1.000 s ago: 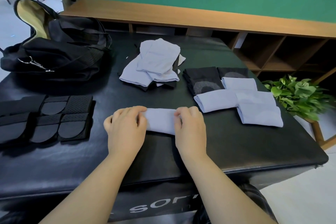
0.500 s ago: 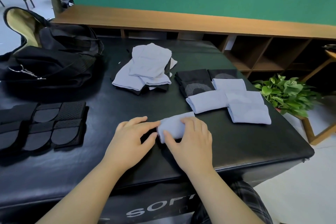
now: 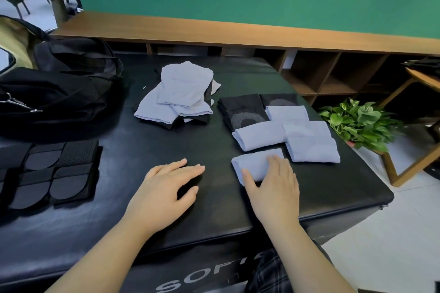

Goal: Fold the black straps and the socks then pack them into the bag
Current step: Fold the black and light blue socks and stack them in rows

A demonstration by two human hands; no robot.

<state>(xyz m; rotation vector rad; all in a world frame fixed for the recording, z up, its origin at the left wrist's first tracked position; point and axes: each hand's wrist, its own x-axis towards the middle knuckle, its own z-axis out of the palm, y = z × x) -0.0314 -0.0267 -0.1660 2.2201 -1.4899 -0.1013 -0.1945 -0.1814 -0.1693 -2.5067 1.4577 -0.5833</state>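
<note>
My right hand (image 3: 273, 183) holds a folded pale-blue sock (image 3: 253, 165) against the black padded table (image 3: 202, 209), thumb at its near edge and fingers over the top, just in front of the folded socks (image 3: 295, 135), pale blue and black, at the right. My left hand (image 3: 166, 185) rests flat on the table with relaxed fingers and holds nothing. A loose pile of unfolded socks (image 3: 181, 95) lies at the middle back. Folded black straps (image 3: 54, 173) lie in rows at the left. The black bag (image 3: 59, 93) sits open at the back left.
A low wooden shelf (image 3: 238, 35) runs along the green wall behind the table. A potted green plant (image 3: 359, 121) on a wooden stand sits off the table's right edge. A wooden side table (image 3: 423, 78) is at the far right.
The sock went from stretched between both hands to folded. My right hand slid it right, next to the folded socks. My left hand let go and now rests flat on the table.
</note>
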